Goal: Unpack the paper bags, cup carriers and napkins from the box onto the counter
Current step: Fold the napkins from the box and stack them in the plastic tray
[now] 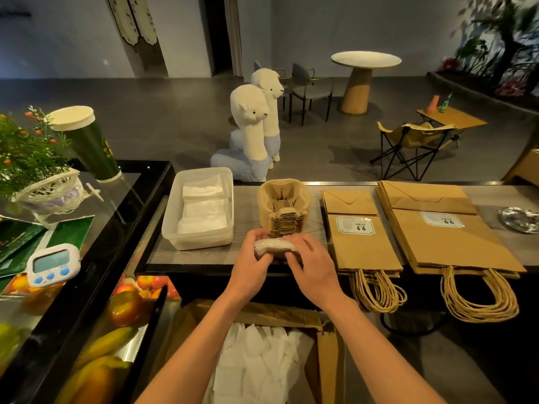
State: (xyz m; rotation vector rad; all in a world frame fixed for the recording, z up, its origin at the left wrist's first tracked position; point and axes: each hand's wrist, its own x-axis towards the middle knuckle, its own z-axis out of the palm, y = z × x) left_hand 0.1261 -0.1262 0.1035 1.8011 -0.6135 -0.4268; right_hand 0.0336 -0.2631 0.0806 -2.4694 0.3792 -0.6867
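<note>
At the counter (246,204) edge, left hand (253,258) and right hand (312,261) grip a napkin stack (272,245) crosswise; the tub (198,242) lies left.

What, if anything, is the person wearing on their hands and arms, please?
Nothing that shows. The left hand and right hand are bare, with no gloves, rings or watch in sight. The left forearm and right forearm are bare too; no sleeve or bracelet comes into view before the bottom edge of the picture.
</note>
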